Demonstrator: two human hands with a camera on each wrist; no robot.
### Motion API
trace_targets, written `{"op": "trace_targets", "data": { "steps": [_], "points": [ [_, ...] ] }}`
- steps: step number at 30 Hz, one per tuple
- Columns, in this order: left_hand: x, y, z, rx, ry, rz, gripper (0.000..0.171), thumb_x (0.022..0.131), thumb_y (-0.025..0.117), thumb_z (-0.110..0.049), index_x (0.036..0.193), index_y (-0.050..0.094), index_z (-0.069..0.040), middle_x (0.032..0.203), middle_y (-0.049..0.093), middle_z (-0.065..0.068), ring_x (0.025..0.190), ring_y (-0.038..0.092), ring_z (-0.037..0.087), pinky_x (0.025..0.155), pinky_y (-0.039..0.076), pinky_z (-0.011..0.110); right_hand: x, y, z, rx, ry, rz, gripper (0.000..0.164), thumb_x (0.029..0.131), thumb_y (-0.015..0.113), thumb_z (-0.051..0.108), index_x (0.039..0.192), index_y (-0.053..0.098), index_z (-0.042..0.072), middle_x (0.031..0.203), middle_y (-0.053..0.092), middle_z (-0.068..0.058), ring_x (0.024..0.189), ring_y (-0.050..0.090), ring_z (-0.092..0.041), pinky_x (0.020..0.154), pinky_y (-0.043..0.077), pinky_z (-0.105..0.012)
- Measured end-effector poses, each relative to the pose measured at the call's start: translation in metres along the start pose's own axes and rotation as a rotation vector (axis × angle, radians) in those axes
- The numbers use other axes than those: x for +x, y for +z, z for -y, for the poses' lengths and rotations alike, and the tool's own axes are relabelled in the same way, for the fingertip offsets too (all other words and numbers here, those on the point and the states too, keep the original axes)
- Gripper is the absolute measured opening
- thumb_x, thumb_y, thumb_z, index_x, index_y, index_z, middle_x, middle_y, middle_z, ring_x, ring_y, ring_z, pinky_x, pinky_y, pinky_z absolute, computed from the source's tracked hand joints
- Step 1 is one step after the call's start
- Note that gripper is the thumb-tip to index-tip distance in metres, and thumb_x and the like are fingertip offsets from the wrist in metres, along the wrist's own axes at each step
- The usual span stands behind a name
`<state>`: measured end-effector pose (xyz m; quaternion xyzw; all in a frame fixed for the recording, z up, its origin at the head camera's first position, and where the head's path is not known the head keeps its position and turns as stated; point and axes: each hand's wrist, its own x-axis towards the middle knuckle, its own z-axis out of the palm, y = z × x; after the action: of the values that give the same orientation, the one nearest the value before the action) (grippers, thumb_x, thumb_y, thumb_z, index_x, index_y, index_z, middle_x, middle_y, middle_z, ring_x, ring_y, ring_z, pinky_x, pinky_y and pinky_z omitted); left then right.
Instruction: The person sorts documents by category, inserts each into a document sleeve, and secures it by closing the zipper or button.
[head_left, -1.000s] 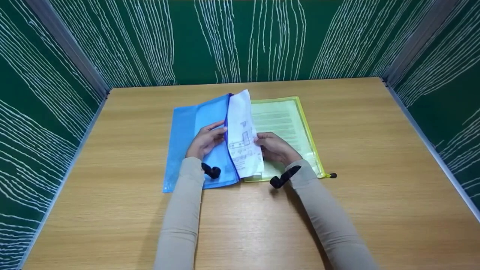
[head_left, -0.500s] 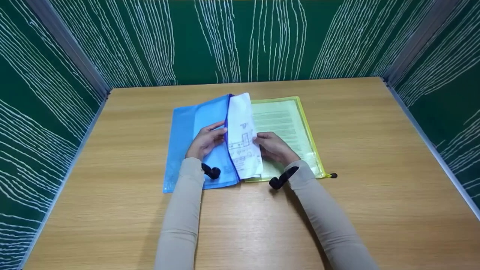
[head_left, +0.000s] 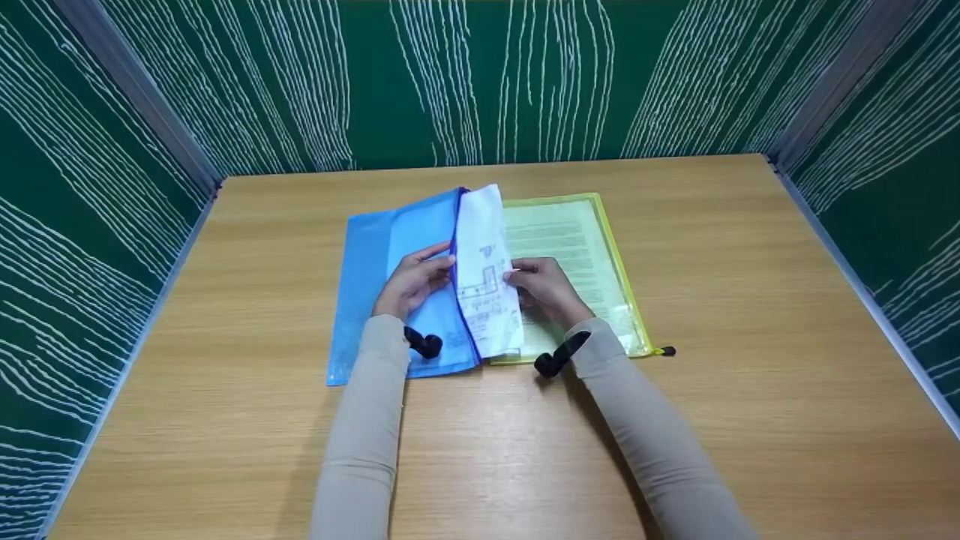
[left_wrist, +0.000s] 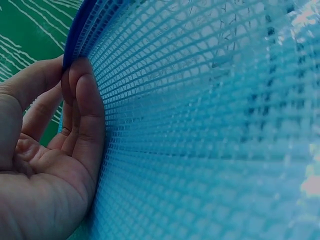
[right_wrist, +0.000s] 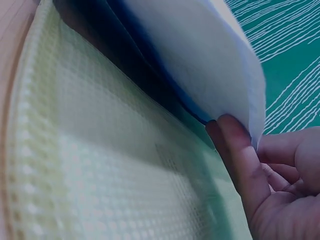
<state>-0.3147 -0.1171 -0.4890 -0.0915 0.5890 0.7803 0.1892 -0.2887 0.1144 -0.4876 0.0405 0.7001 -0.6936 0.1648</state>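
Note:
A blue mesh zip folder (head_left: 367, 262) lies on the table, its dark blue edge lifted. My left hand (head_left: 414, 281) pinches that edge between thumb and fingers; the left wrist view shows the mesh (left_wrist: 200, 150) beside the hand (left_wrist: 55, 150). White paper sheets (head_left: 487, 300) with handwriting and a drawn diagram stick out of the folder's right side. My right hand (head_left: 551, 289) pinches their right edge, thumb on top. In the right wrist view the fingers (right_wrist: 245, 155) hold the paper (right_wrist: 200, 55) above a yellow mesh folder (right_wrist: 115, 150).
The yellow-edged folder (head_left: 570, 225), with a printed sheet inside, lies partly under the papers. Its zip end (head_left: 664, 351) points right. The wooden table (head_left: 750, 300) is bounded by green walls (head_left: 480, 82) with white lines.
The papers have moved slightly left toward the blue folder, and their top edge sits a little lower. My right hand has shifted slightly left with them. My left hand stays in place.

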Motion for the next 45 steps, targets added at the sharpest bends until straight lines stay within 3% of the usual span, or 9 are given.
{"op": "trace_targets", "data": {
  "steps": [17, 26, 35, 45],
  "points": [
    [0.001, -0.001, 0.001, -0.011, 0.011, 0.003, 0.046, 0.089, 0.069, -0.011, 0.134, 0.058, -0.015, 0.094, 0.07, 0.007, 0.075, 0.062, 0.014, 0.072, 0.05, 0.026, 0.003, 0.016, 0.008, -0.042, 0.042, 0.02, 0.035, 0.09, 0.064, 0.006, 0.125, 0.063, 0.001, 0.1, 0.071, -0.009, 0.076, 0.068, -0.01, 0.067, 0.056, -0.022],
    [0.002, 0.002, -0.002, -0.027, -0.006, -0.009, 0.046, 0.089, 0.068, -0.01, 0.133, 0.059, -0.014, 0.099, 0.068, 0.006, 0.077, 0.063, 0.014, 0.072, 0.051, 0.026, 0.007, 0.024, 0.007, -0.047, 0.055, 0.042, 0.033, 0.09, 0.063, 0.005, 0.123, 0.064, -0.002, 0.09, 0.07, -0.003, 0.071, 0.066, -0.009, 0.065, 0.056, -0.022],
    [0.003, 0.003, 0.0, -0.014, 0.017, 0.02, 0.047, 0.091, 0.066, -0.008, 0.136, 0.056, -0.012, 0.083, 0.067, 0.001, 0.071, 0.061, 0.011, 0.07, 0.051, 0.024, 0.009, 0.034, 0.009, -0.032, 0.062, 0.052, 0.031, 0.091, 0.063, 0.004, 0.121, 0.065, -0.003, 0.088, 0.071, -0.003, 0.074, 0.067, -0.009, 0.065, 0.056, -0.022],
    [0.003, 0.003, 0.0, -0.046, 0.003, 0.03, 0.047, 0.09, 0.066, -0.009, 0.136, 0.056, -0.012, 0.094, 0.068, 0.004, 0.079, 0.064, 0.014, 0.073, 0.053, 0.025, 0.01, 0.045, 0.011, -0.051, 0.083, 0.074, 0.031, 0.091, 0.063, 0.004, 0.121, 0.064, -0.002, 0.077, 0.069, 0.0, 0.067, 0.066, -0.009, 0.057, 0.054, -0.021]
  ]
}}
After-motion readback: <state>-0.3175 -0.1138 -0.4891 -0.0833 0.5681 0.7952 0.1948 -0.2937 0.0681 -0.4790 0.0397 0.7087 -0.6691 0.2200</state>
